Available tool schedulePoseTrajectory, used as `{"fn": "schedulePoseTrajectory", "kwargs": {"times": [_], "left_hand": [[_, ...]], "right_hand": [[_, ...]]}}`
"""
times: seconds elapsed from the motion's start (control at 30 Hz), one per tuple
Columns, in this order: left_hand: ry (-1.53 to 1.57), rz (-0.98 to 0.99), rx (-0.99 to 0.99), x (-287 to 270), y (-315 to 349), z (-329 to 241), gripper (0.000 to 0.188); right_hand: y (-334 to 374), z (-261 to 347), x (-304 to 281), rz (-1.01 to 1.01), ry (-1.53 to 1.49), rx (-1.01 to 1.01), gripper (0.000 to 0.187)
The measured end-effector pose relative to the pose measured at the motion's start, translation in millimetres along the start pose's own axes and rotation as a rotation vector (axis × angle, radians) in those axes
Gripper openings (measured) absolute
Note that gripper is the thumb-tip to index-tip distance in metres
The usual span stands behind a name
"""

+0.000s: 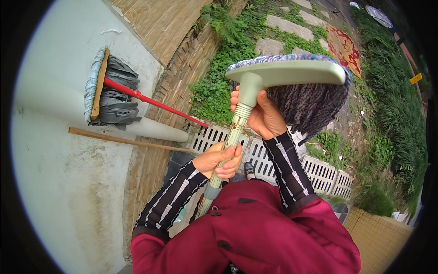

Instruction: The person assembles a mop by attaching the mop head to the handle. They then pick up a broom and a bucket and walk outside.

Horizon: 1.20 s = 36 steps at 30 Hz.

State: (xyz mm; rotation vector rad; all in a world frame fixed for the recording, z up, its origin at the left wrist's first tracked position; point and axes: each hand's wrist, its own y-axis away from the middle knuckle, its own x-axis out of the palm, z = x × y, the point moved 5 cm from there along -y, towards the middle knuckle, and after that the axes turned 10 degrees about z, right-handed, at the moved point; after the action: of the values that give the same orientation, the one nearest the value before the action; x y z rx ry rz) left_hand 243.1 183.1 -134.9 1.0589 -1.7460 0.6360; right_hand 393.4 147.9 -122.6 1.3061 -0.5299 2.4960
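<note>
A mop [296, 74] with a pale green plastic head and dark, shaggy strands is held up in front of me, head at the top. Its worn, pale handle slants down toward my body. My left hand [222, 160] is wrapped round the handle below the ribbed collar. Higher up, my right hand [263, 115] grips the neck just under the head, thumb along its side. The strands hang down beyond my right wrist. A grey sleeve joint on the handle shows below my left hand.
A second mop [116, 91] with grey cloth strips and a red handle leans by the white wall [59, 150]. Below it is a wooden stick [123, 140]. Slotted drain covers [262, 162] line the ground, with stepping stones [289, 27] and a patterned rug [343, 50] beyond.
</note>
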Motion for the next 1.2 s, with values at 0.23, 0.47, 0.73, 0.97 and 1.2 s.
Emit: {"fn": "schedulePoseTrajectory", "kwargs": {"times": [0.23,0.47,0.73,0.97,1.2], "left_hand": [[-0.230,-0.211,0.167,-3,5,-9,0.028],[-0.417,-0.357,0.121,-1,6,-12,0.020],[-0.774,-0.568,0.063,-13,-3,-13,0.021],[-1.520,-0.859,0.113,-26,-1,-9,0.024],[-1.536,-0.989,0.103,-36,-7,8,0.030]], "right_hand": [[-1,2,-2,-0.044,0.124,0.025,0.054],[-1,2,-2,-0.066,0.147,0.047,0.051],[-2,14,0,-0.213,0.338,0.001,0.053],[0,3,-24,-0.343,0.109,-0.037,0.048],[6,-10,-34,-0.371,0.007,-0.100,0.047]]}}
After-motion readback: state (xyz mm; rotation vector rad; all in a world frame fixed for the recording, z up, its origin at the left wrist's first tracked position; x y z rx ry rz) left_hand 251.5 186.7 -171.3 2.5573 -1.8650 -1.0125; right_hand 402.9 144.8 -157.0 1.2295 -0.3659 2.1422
